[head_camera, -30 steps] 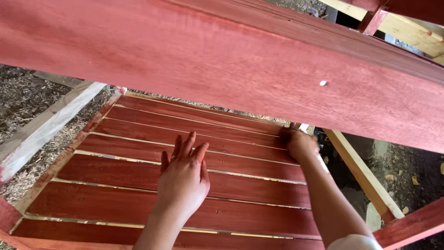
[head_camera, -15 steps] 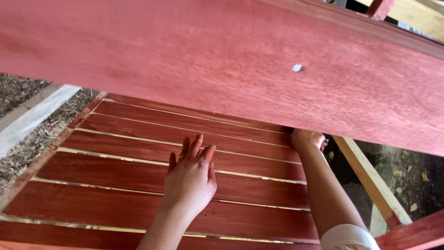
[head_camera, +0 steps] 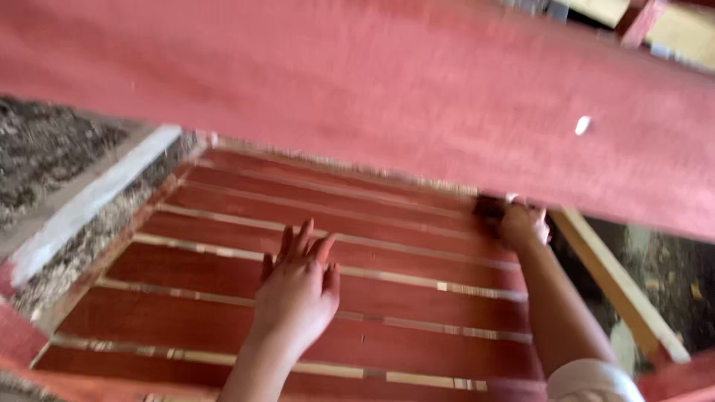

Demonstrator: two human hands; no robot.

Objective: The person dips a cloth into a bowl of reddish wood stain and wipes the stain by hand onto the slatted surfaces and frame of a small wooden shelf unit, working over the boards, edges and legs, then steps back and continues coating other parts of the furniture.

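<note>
Two hands work red slats (head_camera: 357, 298): left hand (head_camera: 298, 290) flat, fingers spread; right hand (head_camera: 523, 225) curled at the far edge, grip unclear. Press evenly.

Left hand (head_camera: 298, 294) flat on red slats (head_camera: 223, 327), right hand (head_camera: 523, 225) gripping far edge

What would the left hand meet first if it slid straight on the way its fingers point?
The left hand lies flat on the red slats, fingers pointing up and away. Going on, it would cross further slats and probably reach the broad red board overhead, though the blur leaves depth unclear.
</note>
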